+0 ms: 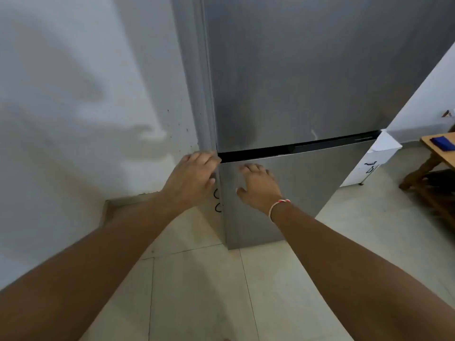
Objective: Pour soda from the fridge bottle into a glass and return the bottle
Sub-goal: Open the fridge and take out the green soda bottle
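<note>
- Reaching for the fridge [307, 82] w/ both hands; doors look closed, so bottle & glass aren't visible – bottle presumably inside.
- Fridge door: stiff steel, smooth, prob. slippery on the flat face; magnetic seal likely needs a firm pull. Best hold is the left edge at the dark gap [295, 147] btw upper & lower doors.
- Left hand [190, 178]: fingers loosely curled, tips at the door edge by the gap; whether they're hooked behind it I can't tell – frame's blurry.
- Right hand [258, 187]: spread flat on the lower door [295, 193], gripping nothing.
- Bottle, once out: probably cold, maybe wet – take it round the body.
</note>
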